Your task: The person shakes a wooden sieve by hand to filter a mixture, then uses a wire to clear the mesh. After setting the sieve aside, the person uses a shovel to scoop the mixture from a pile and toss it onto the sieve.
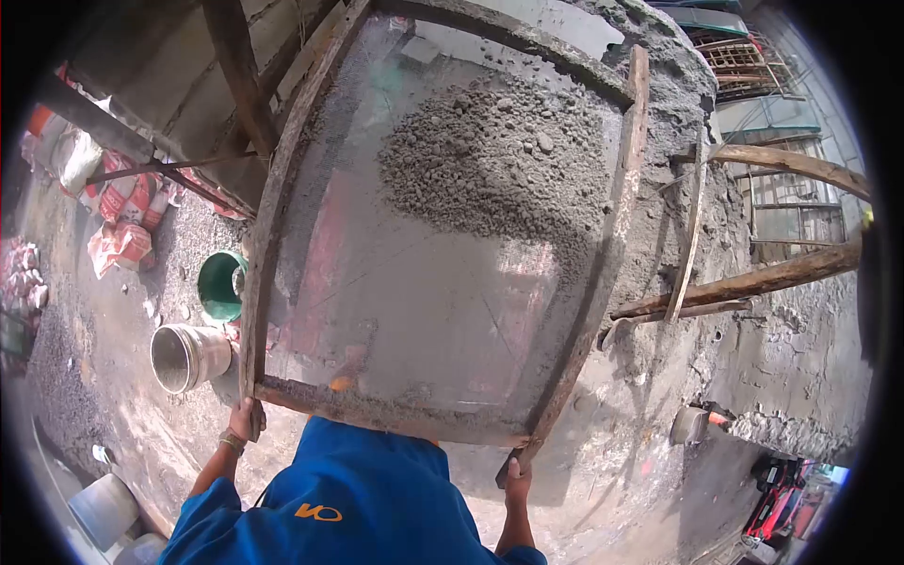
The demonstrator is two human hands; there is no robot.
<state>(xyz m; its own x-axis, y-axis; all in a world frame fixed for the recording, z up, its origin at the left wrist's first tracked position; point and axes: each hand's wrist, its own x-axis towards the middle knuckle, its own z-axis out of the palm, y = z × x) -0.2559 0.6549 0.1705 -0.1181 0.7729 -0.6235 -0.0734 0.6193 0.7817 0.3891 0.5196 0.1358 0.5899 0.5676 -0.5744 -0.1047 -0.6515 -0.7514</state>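
Observation:
A large sand screen (268, 254), fine mesh in a rough wooden frame, fills the middle of the head view. Lumpy grey sand and small stones (499, 155) lie heaped on its far half, while the near half shows mostly bare mesh. My left hand (244, 418) is closed round the handle end at the frame's near left corner. At the near right corner, my right hand (516, 478) grips the other handle end. Below the mesh, pinkish shapes show through dimly.
Left of the screen lie a green bucket (221, 285), a whitish bucket (188, 358) and torn red-and-white sacks (122, 240). Wooden poles (753, 278) jut out on the right beside a rough cement surface. A trowel-like tool (690, 424) lies lower right.

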